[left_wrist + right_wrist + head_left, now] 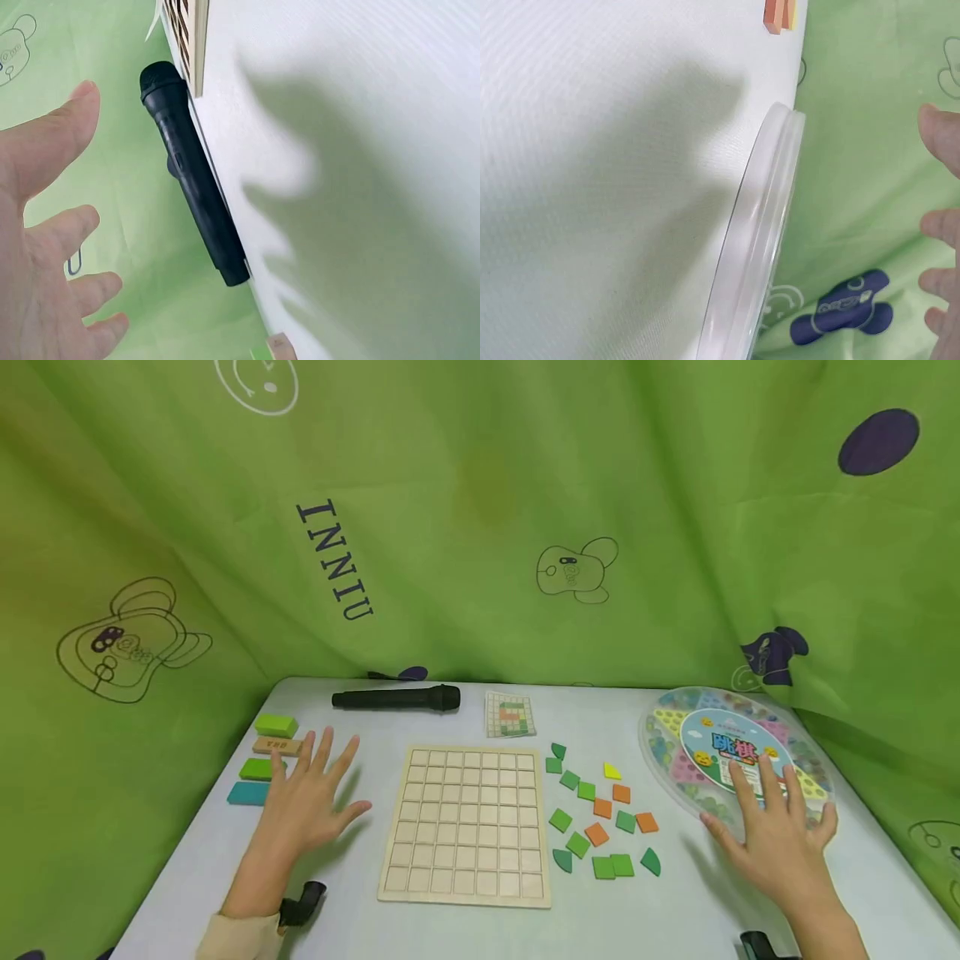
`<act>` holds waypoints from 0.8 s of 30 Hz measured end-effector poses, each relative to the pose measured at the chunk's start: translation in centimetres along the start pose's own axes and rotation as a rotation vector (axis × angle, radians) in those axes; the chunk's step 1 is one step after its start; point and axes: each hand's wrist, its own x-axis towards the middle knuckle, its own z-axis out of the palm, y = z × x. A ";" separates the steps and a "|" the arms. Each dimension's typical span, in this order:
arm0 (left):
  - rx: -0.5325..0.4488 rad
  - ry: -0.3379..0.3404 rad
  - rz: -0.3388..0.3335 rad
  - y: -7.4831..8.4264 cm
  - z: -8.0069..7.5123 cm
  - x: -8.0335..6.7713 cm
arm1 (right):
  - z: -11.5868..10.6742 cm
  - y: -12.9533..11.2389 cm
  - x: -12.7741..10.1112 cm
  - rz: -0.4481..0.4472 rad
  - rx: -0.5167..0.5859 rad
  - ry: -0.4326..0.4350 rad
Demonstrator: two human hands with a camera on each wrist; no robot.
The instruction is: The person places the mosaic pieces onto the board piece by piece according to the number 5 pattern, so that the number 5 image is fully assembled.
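Observation:
My left hand point(303, 802) hovers over the table's left side with its fingers spread, holding nothing. It is nearest to a column of small blocks, among them a teal block point(247, 793) and a wooden block point(276, 745). On the right, my right hand point(783, 843) hangs with spread fingers in front of a round Chinese checkers box point(675, 777), partly covering it in the head view. Between the hands lie a wooden grid board point(467, 827) and, to its right, scattered orange tiles point(597, 835), green tiles point(560, 820) and a yellow piece point(612, 771).
A black microphone point(397, 698) lies along the back edge, left of a pattern card point(510, 714) that shows a coloured grid. A green curtain point(480, 527) with printed figures hangs behind the white table point(345, 927).

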 end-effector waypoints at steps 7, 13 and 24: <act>0.017 0.020 0.028 0.8 0.0 1.1 | -0.3 0.3 -0.3 0.020 -0.002 -0.005; 0.030 0.010 0.035 1.2 0.2 1.6 | -0.8 0.6 -0.6 0.035 0.001 -0.008; 0.038 -0.008 0.019 1.0 0.5 1.2 | -0.2 -0.3 0.5 -0.003 0.009 0.002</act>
